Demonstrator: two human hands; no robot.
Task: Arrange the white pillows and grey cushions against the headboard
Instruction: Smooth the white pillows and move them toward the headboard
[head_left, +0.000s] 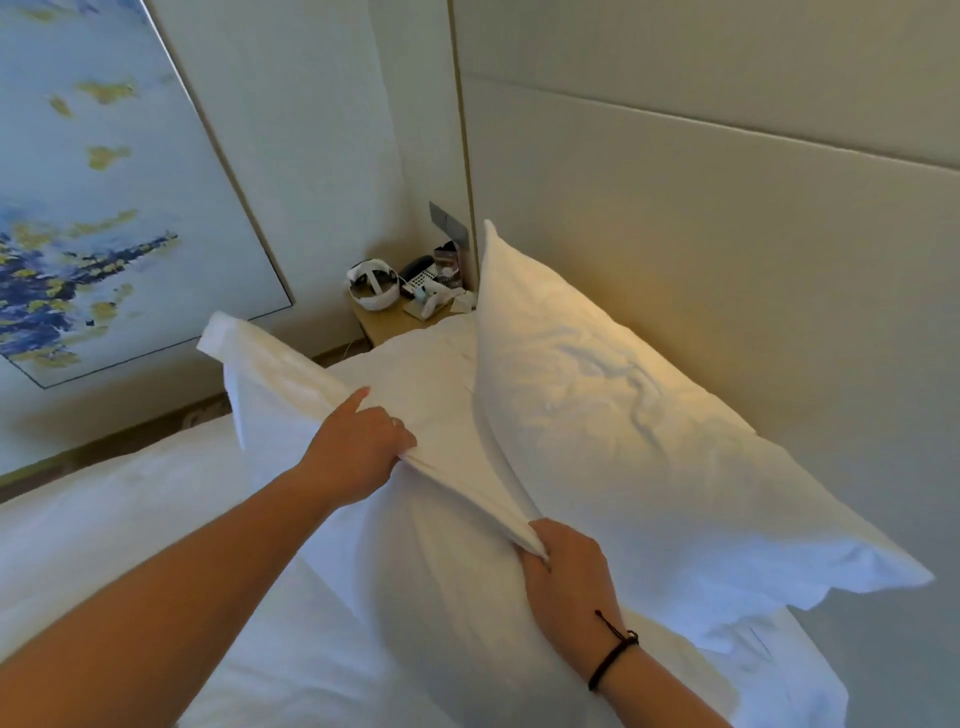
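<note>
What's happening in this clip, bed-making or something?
Yes. A person is setting pillows on a bed. Both hands grip the top edge of a white pillow: the left hand further along the seam, the right hand at the near end. A second white pillow already leans against the padded headboard. No grey cushions are in view. A cluttered nightstand sits beyond the bed.

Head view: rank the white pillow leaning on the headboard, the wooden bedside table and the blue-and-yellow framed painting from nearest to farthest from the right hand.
1. White pillow leaning on the headboard, just beyond the right hand.
2. Wooden bedside table, in the far corner.
3. Blue-and-yellow framed painting, on the left wall.
</note>
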